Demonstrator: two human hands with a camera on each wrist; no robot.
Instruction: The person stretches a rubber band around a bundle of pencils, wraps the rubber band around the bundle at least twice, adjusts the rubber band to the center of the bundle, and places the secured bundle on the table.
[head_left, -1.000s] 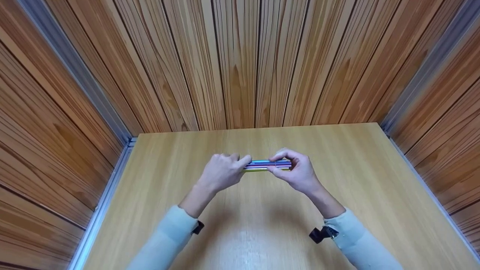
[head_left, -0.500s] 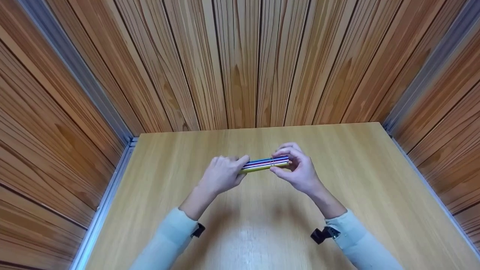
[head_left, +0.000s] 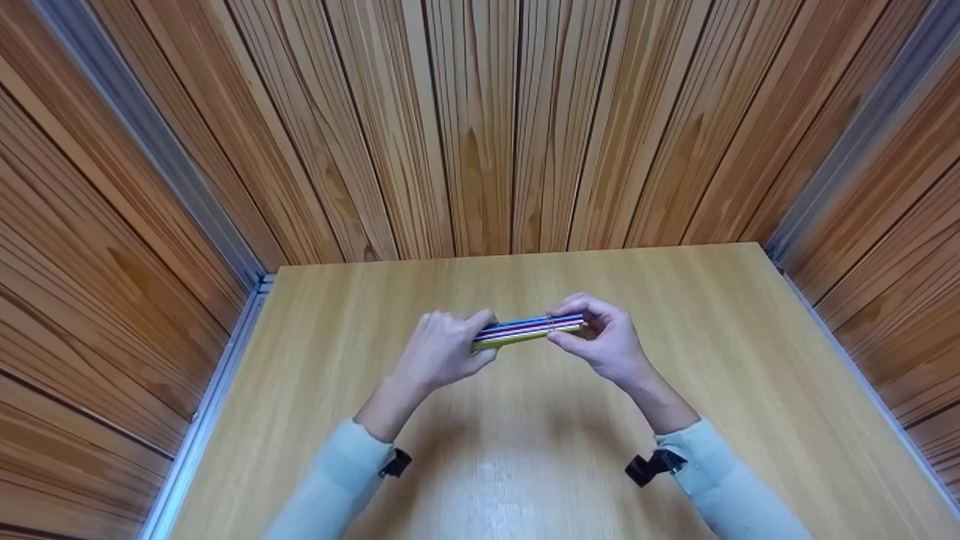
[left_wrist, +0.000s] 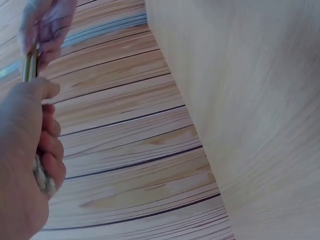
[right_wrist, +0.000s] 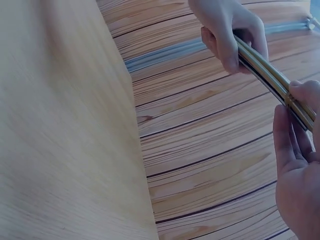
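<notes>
A bundle of coloured pencils (head_left: 519,328), blue, red, white and yellow-green among them, is held above the table between both hands. My left hand (head_left: 444,349) grips its left part with curled fingers. In the left wrist view, pale pencil ends (left_wrist: 44,177) stick out below that fist. A thin rubber band (right_wrist: 288,98) runs around the bundle near its right end. My right hand (head_left: 613,346) pinches the bundle there, thumb on the near side and fingers on the far side, close to the band. The pencils slope slightly up toward the right.
Beneath the hands lies a light wooden table (head_left: 495,465). Plank walls (head_left: 480,135) rise behind it and on both sides, with metal rails (head_left: 217,382) along its side edges. Black wrist cameras (head_left: 651,466) sit at the light sleeves.
The bundle has tilted, its left end lower and its right end higher. My right hand's fingers lifted and shifted, then came back together by the band. Both hands have moved slightly apart.
</notes>
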